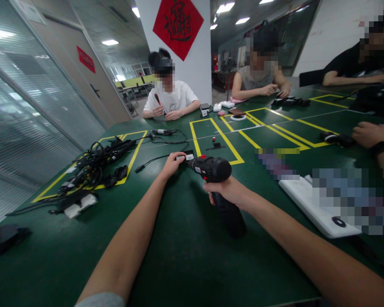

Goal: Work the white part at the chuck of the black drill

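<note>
My right hand (228, 189) is wrapped round the grip of a black cordless drill (216, 167) with red details. The drill's nose points away from me and to the left, at a small dark box with a white label (190, 157). My left hand (173, 164) holds that box against the green table, its fingers closed on the near side. A thin black cable with a plug end (141, 168) lies just left of my left hand. Whether the drill's tip touches the box cannot be made out.
A tangle of black cables and adapters (96, 164) lies on the left. A black adapter (8, 236) is near the left edge. On the right stands a white device with a screen (320, 209). Small dark parts (216, 145) lie beyond the drill. Several people sit around the table.
</note>
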Available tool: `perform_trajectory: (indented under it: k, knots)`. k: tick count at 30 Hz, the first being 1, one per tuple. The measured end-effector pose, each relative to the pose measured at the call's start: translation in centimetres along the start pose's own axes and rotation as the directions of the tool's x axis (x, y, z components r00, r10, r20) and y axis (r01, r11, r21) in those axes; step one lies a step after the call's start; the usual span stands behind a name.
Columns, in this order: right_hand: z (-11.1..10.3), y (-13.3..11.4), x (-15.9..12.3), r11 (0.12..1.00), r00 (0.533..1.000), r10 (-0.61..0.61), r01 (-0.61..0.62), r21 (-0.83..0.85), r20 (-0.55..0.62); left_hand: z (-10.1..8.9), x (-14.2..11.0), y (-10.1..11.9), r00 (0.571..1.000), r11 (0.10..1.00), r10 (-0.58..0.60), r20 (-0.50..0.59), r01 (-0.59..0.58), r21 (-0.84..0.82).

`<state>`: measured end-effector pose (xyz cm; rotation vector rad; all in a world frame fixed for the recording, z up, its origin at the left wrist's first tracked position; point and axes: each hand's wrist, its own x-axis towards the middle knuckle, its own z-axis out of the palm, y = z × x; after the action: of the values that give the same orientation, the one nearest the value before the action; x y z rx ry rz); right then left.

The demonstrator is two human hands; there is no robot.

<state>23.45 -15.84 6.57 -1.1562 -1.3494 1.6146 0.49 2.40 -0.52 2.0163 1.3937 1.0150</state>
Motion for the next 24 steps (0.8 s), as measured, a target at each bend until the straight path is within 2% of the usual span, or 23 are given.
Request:
perform_trajectory:
  k: [11, 17, 24]
  knots:
    - [0.15, -0.41, -0.29, 1.000, 1.000, 0.020, -0.020, 0.011, 0.002, 0.02, 0.07, -0.13, 1.000, 1.000, 0.001, 0.002, -0.001, -0.004]
    - [0.02, 0.14, 0.18, 0.999, 1.000, -0.015, 0.014, 0.034, 0.016, 0.04, 0.05, -0.16, 1.000, 1.000, 0.010, 0.002, -0.010, 0.006]
    - [-0.04, -0.03, 0.00, 1.000, 1.000, 0.004, -0.004, -0.006, 0.019, 0.04, 0.11, -0.23, 1.000, 1.000, 0.004, 0.000, -0.004, 0.006]
